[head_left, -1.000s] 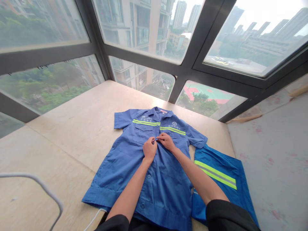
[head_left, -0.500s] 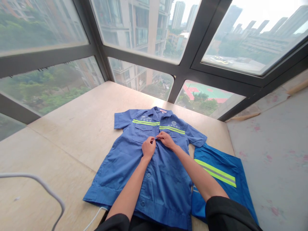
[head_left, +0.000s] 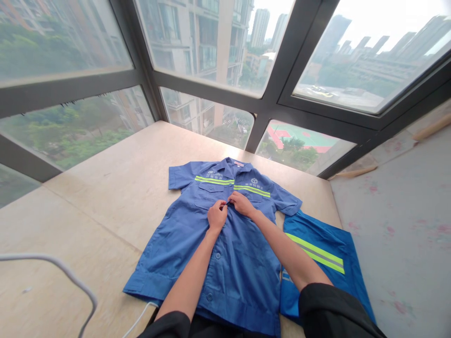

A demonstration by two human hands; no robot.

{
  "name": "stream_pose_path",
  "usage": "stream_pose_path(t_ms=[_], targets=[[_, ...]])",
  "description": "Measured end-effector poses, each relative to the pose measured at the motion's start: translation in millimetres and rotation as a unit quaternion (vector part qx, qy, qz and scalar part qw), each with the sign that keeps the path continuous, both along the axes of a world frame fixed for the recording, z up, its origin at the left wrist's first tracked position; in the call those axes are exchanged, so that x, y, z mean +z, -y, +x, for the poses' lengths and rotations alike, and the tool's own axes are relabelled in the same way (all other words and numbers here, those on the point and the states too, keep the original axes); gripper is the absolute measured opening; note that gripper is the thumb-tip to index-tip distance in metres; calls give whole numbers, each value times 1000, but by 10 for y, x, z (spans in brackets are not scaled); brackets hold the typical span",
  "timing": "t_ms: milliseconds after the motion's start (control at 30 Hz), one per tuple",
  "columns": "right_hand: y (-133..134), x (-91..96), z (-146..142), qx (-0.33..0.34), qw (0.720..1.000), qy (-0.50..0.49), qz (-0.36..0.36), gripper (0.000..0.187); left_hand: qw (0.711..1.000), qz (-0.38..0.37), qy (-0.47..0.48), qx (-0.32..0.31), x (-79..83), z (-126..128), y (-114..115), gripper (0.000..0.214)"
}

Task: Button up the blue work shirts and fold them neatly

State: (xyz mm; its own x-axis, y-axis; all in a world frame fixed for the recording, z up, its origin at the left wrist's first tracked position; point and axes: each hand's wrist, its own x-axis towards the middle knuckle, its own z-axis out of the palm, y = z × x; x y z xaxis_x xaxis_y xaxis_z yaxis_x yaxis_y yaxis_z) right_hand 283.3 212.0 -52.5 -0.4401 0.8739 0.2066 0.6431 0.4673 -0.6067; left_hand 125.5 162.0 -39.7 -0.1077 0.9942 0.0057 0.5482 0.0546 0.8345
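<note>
A blue short-sleeved work shirt (head_left: pixel 183 234) lies spread face up, its collar toward the windows. Yellow-green reflective stripes and pale printing cross its chest. My left hand (head_left: pixel 217 216) and my right hand (head_left: pixel 241 204) meet at the front placket, just below the chest stripes. Both pinch the shirt's front edge, the fingertips almost touching. The bit of cloth between them is raised slightly; any button there is hidden by my fingers. Lower on the placket, buttons show, one of them a round blue button (head_left: pixel 217 256).
A second, brighter blue garment (head_left: pixel 327 281) with a reflective stripe lies at the right, partly under the shirt's sleeve. A grey-white cable (head_left: pixel 70 274) arches over the pale ledge (head_left: pixel 88 220) at left. Dark-framed windows (head_left: pixel 207 110) and a flowered wall (head_left: pixel 398 244) border the ledge.
Both hands keep their pinch at the same spot on the placket, with only slight finger movement. The view has shifted a little.
</note>
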Motion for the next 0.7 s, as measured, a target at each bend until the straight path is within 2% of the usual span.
stream_pose_path(t_ms=[467,700], targets=[[-103,72,-6,26,997,68,-8,26,1000,-2,22,-6,-4,-27,-28,17],[-180,106,-73,43,994,103,-14,20,1000,-5,26,-3,-9,-37,-41,20]])
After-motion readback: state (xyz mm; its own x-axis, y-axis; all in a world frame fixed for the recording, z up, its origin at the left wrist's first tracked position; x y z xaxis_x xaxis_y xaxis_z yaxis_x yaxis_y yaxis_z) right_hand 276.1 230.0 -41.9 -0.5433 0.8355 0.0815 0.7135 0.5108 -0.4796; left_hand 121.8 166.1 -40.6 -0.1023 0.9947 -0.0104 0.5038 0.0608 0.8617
